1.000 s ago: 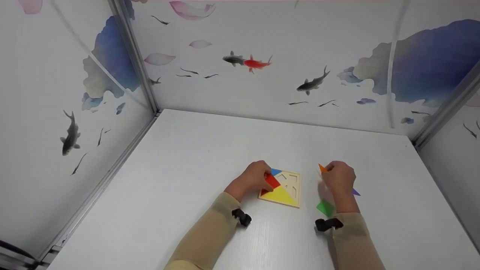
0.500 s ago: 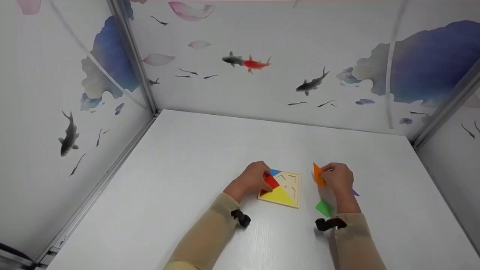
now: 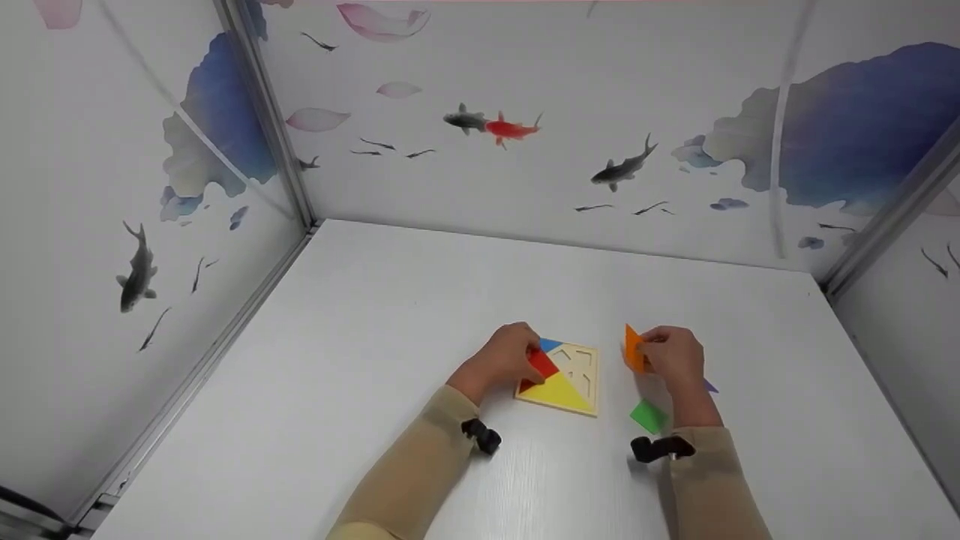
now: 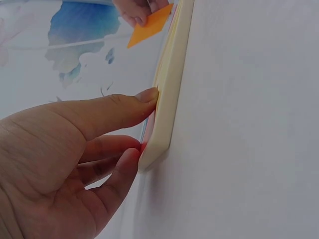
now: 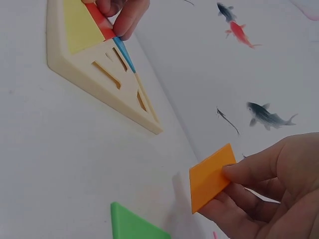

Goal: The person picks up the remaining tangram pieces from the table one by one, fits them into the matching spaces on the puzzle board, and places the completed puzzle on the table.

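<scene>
A wooden tangram board lies on the table, with yellow, red and blue pieces in its tray; the part on the right shows bare recesses. My left hand holds the board's left side, thumb and fingertips over the red piece, as the left wrist view also shows. Right of the board, my right hand pinches an orange parallelogram tangram piece between thumb and fingers, tilted up off the table. Nearer me lies a green piece. A purple piece is mostly hidden behind the right hand.
The white table is enclosed by white walls printed with fish, petals and blue shapes. A metal post stands at the back left corner. Black wrist cameras sit on both sleeves.
The orange piece has been turned up in my right hand and shows more of its face, slightly closer to the board. My left hand stays at the board.
</scene>
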Motion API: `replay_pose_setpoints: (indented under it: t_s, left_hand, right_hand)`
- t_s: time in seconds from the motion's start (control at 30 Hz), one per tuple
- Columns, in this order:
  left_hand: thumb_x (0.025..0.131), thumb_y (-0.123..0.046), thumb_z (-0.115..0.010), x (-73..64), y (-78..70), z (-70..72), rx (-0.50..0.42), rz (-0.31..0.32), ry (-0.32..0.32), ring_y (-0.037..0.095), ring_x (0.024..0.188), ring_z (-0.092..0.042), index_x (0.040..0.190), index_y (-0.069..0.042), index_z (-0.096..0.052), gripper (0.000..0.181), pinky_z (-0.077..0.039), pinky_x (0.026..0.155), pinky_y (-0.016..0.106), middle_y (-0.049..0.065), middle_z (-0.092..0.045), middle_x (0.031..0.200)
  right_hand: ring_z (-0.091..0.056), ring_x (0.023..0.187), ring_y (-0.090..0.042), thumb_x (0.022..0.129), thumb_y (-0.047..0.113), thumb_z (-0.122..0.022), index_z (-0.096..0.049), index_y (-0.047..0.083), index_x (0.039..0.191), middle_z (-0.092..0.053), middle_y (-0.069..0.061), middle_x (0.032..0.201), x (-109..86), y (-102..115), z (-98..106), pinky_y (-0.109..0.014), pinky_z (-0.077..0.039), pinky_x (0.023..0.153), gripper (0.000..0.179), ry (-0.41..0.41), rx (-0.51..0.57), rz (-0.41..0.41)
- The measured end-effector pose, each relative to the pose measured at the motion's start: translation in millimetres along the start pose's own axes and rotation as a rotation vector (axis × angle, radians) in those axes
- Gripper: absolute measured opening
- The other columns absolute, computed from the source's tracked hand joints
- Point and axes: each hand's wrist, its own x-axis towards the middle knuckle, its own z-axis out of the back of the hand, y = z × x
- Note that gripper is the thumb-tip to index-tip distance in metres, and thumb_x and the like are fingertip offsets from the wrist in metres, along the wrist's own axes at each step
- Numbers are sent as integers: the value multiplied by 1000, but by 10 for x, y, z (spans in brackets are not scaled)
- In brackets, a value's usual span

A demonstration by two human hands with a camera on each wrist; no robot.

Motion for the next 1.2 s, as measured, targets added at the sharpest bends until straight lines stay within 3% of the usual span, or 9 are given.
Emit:
replay_pose_setpoints:
  t_s: [0.4,0.73,1.2]
  left_hand:
    - [84,-30,-91,29,22,-12,3,13,9,17,116,-54,132,-12,-73,54,-50,107,33,-2,-63,130]
    - [83,-26,-92,27,44,-6,0,-22,3,17,113,-56,128,-9,-74,51,-52,103,31,0,-65,127]
    - [83,-28,-92,13,22,-4,8,26,4,17,112,-54,128,-10,-72,52,-51,103,32,-1,-63,126]
  right_hand:
    - [-74,105,-30,101,14,-68,-68,0,130,-63,-25,137,12,26,-44,-30,-65,82,32,56,102,-66]
    - [-73,102,-26,100,14,-69,-68,1,128,-64,-24,137,22,28,-121,-28,-64,82,32,79,114,-75]
    - [-68,103,-28,99,19,-71,-70,6,129,-63,-20,137,12,37,-233,-25,-62,83,32,124,96,-89]
